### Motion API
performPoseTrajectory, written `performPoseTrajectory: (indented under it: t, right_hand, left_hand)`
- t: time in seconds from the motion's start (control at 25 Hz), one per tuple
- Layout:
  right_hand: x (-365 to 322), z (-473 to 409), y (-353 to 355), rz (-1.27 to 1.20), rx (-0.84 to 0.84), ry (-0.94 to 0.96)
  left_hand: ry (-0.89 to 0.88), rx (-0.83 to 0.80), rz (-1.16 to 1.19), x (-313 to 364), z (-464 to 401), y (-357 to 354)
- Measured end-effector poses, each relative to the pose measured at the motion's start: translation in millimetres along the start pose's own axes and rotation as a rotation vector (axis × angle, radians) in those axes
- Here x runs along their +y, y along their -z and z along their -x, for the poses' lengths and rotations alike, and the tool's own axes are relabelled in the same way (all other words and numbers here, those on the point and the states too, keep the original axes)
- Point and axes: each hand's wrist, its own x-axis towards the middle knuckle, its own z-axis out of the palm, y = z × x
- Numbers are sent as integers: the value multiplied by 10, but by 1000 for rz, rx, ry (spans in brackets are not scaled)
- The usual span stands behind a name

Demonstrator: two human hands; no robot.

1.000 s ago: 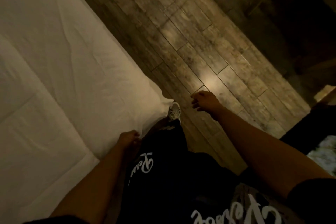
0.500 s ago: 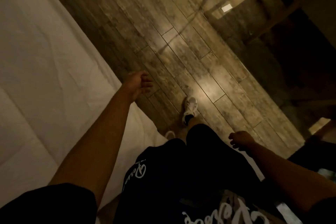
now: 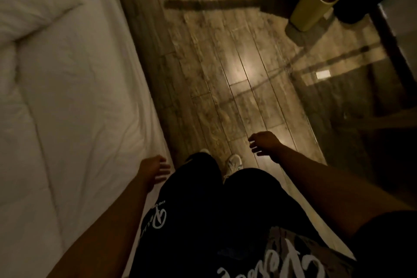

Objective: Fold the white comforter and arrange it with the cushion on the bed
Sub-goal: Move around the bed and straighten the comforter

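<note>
The white comforter (image 3: 74, 101) lies spread over the bed, filling the left side of the head view, with a seam running down it. A white cushion or pillow corner (image 3: 29, 7) rests on it at the upper left. My left hand (image 3: 153, 170) hangs by the bed's edge, fingers apart, holding nothing. My right hand (image 3: 264, 143) is out over the wooden floor, fingers loosely spread and empty. Neither hand touches the comforter.
I stand on a wood-plank floor (image 3: 225, 74) alongside the bed; my white shoes (image 3: 233, 162) show below my dark shorts. A pale yellow bin (image 3: 316, 0) stands at the upper right by dark furniture (image 3: 383, 29).
I have moved forward along the bed; the pillow corner and the bin have come into view. My left hand dropped back beside my leg and my right hand swung forward.
</note>
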Motion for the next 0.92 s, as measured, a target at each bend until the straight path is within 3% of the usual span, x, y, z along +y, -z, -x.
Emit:
performPoseTrajectory:
  t: [0.2,0.32,0.48,0.92]
  right_hand:
    - [-1739,-463,-139,114,-58,223]
    - [-2434,-725,-176,172,-27,213]
    - [-3064,-992,-136,178,19,55]
    - [-5153,-2231,84,383,36,-53]
  left_hand:
    - [157,54,163,231,-184,228]
    - [191,67,262,773,-449,382]
    - [138,45,303,1943,-702,525]
    - [-188,11,401,5670,-1381,869]
